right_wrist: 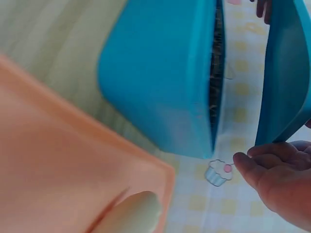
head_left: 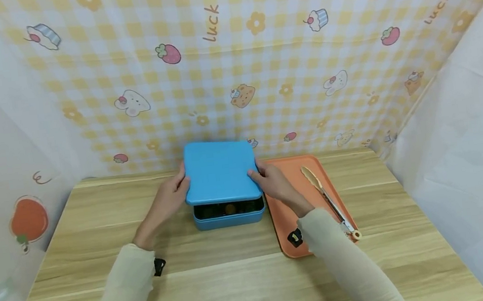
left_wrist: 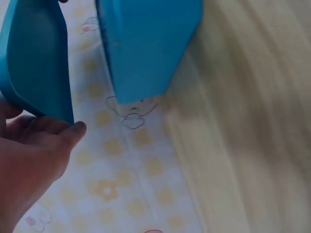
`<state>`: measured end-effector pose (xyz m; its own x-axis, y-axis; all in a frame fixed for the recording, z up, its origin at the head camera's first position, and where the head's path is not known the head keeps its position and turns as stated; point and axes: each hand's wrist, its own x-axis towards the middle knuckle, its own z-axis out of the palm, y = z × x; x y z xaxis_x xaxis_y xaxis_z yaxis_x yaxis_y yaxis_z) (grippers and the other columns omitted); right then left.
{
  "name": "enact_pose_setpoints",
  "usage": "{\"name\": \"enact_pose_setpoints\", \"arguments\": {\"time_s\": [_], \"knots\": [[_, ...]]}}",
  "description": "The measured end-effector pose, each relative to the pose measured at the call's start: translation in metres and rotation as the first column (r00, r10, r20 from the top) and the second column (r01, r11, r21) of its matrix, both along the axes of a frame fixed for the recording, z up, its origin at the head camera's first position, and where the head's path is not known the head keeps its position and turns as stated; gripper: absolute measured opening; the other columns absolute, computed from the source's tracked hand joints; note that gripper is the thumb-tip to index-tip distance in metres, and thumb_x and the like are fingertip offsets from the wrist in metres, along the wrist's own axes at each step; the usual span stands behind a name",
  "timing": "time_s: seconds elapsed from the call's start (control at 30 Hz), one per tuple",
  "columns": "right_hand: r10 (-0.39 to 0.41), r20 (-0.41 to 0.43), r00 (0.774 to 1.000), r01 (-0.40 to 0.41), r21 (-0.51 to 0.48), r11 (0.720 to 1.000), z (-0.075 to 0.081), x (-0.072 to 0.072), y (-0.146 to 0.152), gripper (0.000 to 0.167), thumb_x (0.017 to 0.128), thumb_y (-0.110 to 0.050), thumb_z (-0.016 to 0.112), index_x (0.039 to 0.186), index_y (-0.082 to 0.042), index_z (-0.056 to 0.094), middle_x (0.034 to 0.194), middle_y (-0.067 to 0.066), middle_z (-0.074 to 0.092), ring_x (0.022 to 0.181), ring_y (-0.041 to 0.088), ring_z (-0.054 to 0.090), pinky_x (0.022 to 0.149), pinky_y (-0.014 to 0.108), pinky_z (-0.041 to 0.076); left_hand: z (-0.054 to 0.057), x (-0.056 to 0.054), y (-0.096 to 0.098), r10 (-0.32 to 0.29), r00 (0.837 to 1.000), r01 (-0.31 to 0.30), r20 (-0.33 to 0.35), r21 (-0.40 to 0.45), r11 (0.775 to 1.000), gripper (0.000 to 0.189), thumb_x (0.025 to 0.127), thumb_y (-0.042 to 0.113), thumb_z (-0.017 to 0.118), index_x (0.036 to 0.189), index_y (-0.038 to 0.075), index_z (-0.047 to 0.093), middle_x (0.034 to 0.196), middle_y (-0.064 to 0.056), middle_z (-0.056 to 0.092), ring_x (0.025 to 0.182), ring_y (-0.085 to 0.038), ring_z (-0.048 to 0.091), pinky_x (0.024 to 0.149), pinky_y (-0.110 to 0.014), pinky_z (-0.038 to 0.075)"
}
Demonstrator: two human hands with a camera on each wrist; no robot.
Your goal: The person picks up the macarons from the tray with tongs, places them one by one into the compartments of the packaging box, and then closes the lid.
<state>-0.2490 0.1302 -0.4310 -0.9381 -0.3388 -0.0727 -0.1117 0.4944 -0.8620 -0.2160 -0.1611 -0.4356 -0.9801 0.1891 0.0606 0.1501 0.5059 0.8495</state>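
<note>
A blue lid (head_left: 220, 170) is held raised above a blue box (head_left: 230, 220) by both hands. My left hand (head_left: 172, 192) grips the lid's left edge, fingers beneath the rim. At the opposite edge my right hand (head_left: 274, 181) grips it the same way, thumb on top. Both wrist views show a gap between the lid (left_wrist: 41, 58) and the box (right_wrist: 160, 77). Through the front opening in the head view, dark contents and one small brownish round thing show inside; the lid hides most of them.
An orange tray (head_left: 292, 204) lies right of the box, partly under the right forearm. Tongs (head_left: 329, 200) with tan tips rest on it. Behind the wooden table (head_left: 222, 296) hangs a yellow checked cloth (head_left: 215, 74), and white cloth (head_left: 466, 120) hangs at the sides.
</note>
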Motion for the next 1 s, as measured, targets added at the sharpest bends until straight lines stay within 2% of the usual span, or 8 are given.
{"name": "enact_pose_setpoints", "arguments": {"time_s": [0.1,0.17,0.2,0.23,0.33,0.5,0.77,1.0], "knots": [[-0.016,-0.045,0.999,0.019,0.083,0.996,-0.009,0.001,-0.001,0.065,0.107,-0.034,0.045,0.158,-0.008,0.015,0.160,0.013,0.029,0.137,0.023,0.046,0.101,0.041,0.047,-0.009,-0.001,0.004,-0.004,1.000,0.004,0.009,-0.021,1.000,0.056,0.110,0.026,0.034,0.157,0.004,0.015,0.163,-0.016,0.017,0.123,-0.037,0.055,0.101,-0.043,0.047],[-0.028,-0.064,0.998,0.035,0.117,0.993,-0.015,0.001,-0.002,0.065,0.107,-0.033,0.045,0.158,-0.006,0.015,0.158,0.015,0.031,0.140,0.024,0.043,0.106,0.042,0.044,-0.015,-0.002,0.007,-0.010,1.000,0.011,0.018,-0.037,0.999,0.056,0.110,0.025,0.033,0.157,0.002,0.013,0.163,-0.016,0.013,0.149,-0.034,0.025,0.118,-0.047,0.028],[-0.035,-0.074,0.997,0.044,0.134,0.990,-0.018,0.001,-0.002,0.065,0.107,-0.032,0.046,0.157,-0.004,0.015,0.158,0.016,0.032,0.140,0.025,0.042,0.107,0.043,0.043,-0.018,-0.002,0.008,-0.012,0.999,0.013,0.030,-0.043,0.999,0.056,0.110,0.025,0.032,0.157,0.003,0.012,0.163,-0.015,0.012,0.151,-0.032,0.014,0.120,-0.049,0.019],[-0.041,-0.084,0.996,0.053,0.149,0.987,-0.021,0.001,-0.003,0.065,0.107,-0.031,0.046,0.157,-0.003,0.015,0.158,0.017,0.032,0.141,0.026,0.040,0.109,0.044,0.042,-0.021,-0.001,0.009,-0.010,0.999,0.012,0.040,-0.053,0.999,0.056,0.110,0.025,0.032,0.157,0.002,0.011,0.163,-0.016,0.011,0.151,-0.033,0.012,0.120,-0.049,0.017],[-0.053,-0.095,0.994,0.069,0.182,0.981,-0.033,0.001,-0.004,0.065,0.107,-0.030,0.047,0.157,-0.003,0.016,0.158,0.018,0.030,0.144,0.027,0.034,0.112,0.046,0.037,-0.032,0.001,0.013,-0.006,0.998,0.012,0.063,-0.085,0.996,0.056,0.110,0.024,0.031,0.157,0.001,0.010,0.163,-0.020,0.012,0.151,-0.036,0.013,0.120,-0.051,0.017],[-0.057,-0.137,0.989,0.089,0.241,0.966,-0.044,0.002,-0.006,0.063,0.107,-0.028,0.047,0.157,-0.001,0.019,0.157,0.019,0.032,0.140,0.030,0.040,0.110,0.046,0.040,-0.046,0.005,0.018,0.018,0.997,-0.008,0.073,-0.132,0.991,0.055,0.110,0.023,0.031,0.155,-0.003,0.014,0.160,-0.023,0.019,0.149,-0.038,0.019,0.119,-0.051,0.021],[-0.033,-0.194,0.980,0.092,0.304,0.948,-0.045,0.008,-0.009,0.063,0.108,-0.028,0.043,0.157,0.000,0.017,0.149,0.026,0.041,0.127,0.035,0.055,0.102,0.048,0.047,-0.046,0.005,0.019,0.021,0.999,-0.012,0.045,-0.183,0.983,0.055,0.110,0.021,0.031,0.155,-0.006,0.015,0.159,-0.022,0.022,0.147,-0.037,0.024,0.117,-0.051,0.025],[-0.004,-0.225,0.974,0.068,0.278,0.958,-0.050,0.011,-0.007,0.062,0.109,-0.027,0.040,0.157,0.001,0.014,0.153,0.025,0.035,0.132,0.033,0.049,0.105,0.047,0.045,-0.048,0.006,0.021,0.040,0.998,-0.031,0.046,-0.183,0.983,0.055,0.110,0.021,0.030,0.156,-0.004,0.013,0.159,-0.019,0.021,0.147,-0.034,0.024,0.117,-0.049,0.026]]}}
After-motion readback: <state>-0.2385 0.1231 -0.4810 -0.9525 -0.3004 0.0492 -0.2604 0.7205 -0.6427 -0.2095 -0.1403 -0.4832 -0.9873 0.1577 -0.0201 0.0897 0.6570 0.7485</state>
